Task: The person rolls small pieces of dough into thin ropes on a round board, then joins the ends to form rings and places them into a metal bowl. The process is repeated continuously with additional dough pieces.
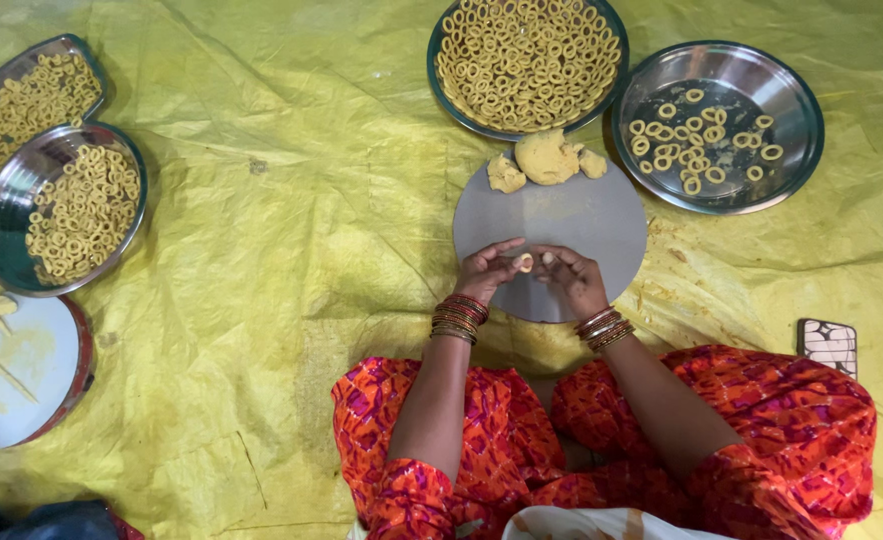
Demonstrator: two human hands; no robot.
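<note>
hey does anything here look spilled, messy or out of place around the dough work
Mostly tidy. A few crumbs and smears of dough lie on the yellow sheet just right of the round grey board. The white board at far left carries dough smears. Both hands, left hand and right hand, pinch a small dough piece.

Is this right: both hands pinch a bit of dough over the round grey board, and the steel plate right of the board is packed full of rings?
Not quite. In the head view the steel plate right of the round grey board holds only a few scattered rings. Both hands, left hand and right hand, do pinch the dough.
</note>
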